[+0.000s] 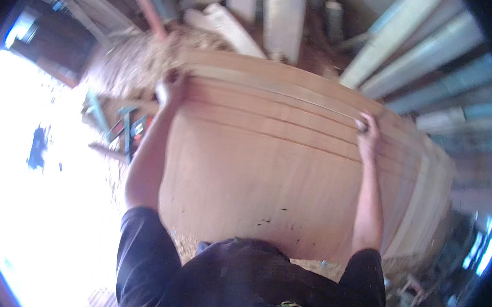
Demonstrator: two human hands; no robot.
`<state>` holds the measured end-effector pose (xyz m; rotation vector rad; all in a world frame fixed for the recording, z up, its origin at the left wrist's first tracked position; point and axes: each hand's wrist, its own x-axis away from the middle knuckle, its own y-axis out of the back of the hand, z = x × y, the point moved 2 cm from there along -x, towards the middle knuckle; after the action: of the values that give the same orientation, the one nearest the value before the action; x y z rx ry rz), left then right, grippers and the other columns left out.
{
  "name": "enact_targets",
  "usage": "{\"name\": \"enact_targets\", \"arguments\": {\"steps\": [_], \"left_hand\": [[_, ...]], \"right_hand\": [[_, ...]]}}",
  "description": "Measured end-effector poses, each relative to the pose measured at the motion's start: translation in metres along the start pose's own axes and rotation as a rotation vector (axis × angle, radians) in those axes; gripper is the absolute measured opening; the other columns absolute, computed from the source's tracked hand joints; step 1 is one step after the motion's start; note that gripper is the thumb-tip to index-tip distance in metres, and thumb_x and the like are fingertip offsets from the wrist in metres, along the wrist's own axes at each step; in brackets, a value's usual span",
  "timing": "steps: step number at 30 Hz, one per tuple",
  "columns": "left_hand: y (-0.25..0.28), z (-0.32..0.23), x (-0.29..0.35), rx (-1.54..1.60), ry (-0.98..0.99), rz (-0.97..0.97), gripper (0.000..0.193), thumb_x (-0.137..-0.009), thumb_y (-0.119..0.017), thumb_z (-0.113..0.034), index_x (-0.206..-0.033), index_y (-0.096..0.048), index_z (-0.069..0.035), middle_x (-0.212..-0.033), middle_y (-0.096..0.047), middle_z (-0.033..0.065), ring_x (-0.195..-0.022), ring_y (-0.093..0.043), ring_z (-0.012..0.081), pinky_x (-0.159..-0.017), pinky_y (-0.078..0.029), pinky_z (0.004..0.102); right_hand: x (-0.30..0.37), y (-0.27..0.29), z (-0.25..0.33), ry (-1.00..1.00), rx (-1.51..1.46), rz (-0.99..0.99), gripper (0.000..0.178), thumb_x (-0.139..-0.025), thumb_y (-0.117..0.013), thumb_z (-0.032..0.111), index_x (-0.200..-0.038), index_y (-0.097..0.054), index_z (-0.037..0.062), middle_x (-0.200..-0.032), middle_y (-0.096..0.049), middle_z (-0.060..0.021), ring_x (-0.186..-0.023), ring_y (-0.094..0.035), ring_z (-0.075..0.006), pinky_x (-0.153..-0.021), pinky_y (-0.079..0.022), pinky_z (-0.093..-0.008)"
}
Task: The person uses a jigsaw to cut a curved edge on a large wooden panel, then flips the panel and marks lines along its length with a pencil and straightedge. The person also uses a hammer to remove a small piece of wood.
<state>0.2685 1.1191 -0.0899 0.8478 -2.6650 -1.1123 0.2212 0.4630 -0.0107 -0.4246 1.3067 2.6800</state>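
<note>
One large wooden panel (256,176) lies before black shirt (244,277), dark parallel lines (269,134) crossing far part. Left hand (173,88) at far left corner; too blurred, cannot tell how closed. Right hand (368,132) over far right part, fingers curled, possibly around small greyish object (362,126); hold unclear. Forearms (370,200) spread wide, likely to span lines' length. Beyond: shavings (122,61) left, long planks (391,41) right.

Looks like smooth, matt wood on the grooved panel (267,177), dull wood in planks (424,56) beyond its far right corner, rough shavings (122,65) beyond the far left, matt cloth in the black T-shirt (244,280).
</note>
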Motion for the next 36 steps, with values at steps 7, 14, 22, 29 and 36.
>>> {"name": "enact_targets", "arguments": {"steps": [7, 14, 22, 29, 36], "left_hand": [[0.027, -0.011, 0.019, 0.034, 0.013, -0.072, 0.051, -0.084, -0.087, -0.047, -0.115, -0.077, -0.008, -0.110, -0.069, 0.0117, -0.102, -0.069, 0.0266, -0.093, -0.055, 0.0419], [0.017, -0.018, 0.024, 0.049, -0.007, -0.064, 0.049, -0.087, -0.084, -0.048, -0.117, -0.075, -0.010, -0.115, -0.067, 0.0116, -0.112, -0.065, 0.0300, -0.099, -0.051, 0.0468], [0.023, -0.019, 0.023, 0.078, 0.059, -0.038, 0.053, -0.087, -0.082, -0.050, -0.120, -0.071, -0.009, -0.125, -0.062, 0.0151, -0.121, -0.060, 0.0344, -0.104, -0.046, 0.0492], [0.017, -0.015, 0.030, 0.067, 0.020, -0.104, 0.052, -0.088, -0.082, -0.049, -0.119, -0.071, -0.009, -0.123, -0.062, 0.0137, -0.122, -0.060, 0.0344, -0.105, -0.046, 0.0491], [0.021, -0.028, 0.034, 0.084, 0.043, -0.061, 0.050, -0.090, -0.080, -0.047, -0.120, -0.069, -0.009, -0.124, -0.060, 0.0134, -0.125, -0.056, 0.0361, -0.107, -0.041, 0.0505]], "right_hand": [[-0.013, -0.010, -0.006, -0.075, -0.010, 0.099, 0.029, -0.097, -0.074, 0.004, -0.125, -0.065, 0.0041, -0.140, -0.066, -0.0163, -0.131, -0.062, -0.0328, -0.105, -0.055, -0.0406], [-0.013, 0.001, 0.001, -0.072, 0.079, 0.099, 0.034, -0.099, -0.073, 0.005, -0.132, -0.064, 0.0068, -0.140, -0.065, -0.0158, -0.129, -0.063, -0.0269, -0.101, -0.055, -0.0364], [-0.018, -0.079, 0.193, -0.428, -0.730, 0.288, 0.066, -0.112, -0.044, 0.059, -0.148, -0.057, 0.0053, -0.109, -0.075, -0.0091, -0.095, -0.074, -0.0172, -0.078, -0.058, -0.0300], [-0.012, -0.187, 0.293, -0.441, -0.905, 0.354, 0.040, -0.106, -0.069, 0.034, -0.127, -0.069, 0.0009, -0.103, -0.075, -0.0055, -0.090, -0.074, -0.0132, -0.071, -0.057, -0.0257], [-0.017, -0.231, 0.301, -0.339, -0.886, 0.229, 0.018, -0.104, -0.071, 0.012, -0.116, -0.070, -0.0007, -0.102, -0.075, -0.0073, -0.087, -0.074, -0.0132, -0.071, -0.058, -0.0253]]}}
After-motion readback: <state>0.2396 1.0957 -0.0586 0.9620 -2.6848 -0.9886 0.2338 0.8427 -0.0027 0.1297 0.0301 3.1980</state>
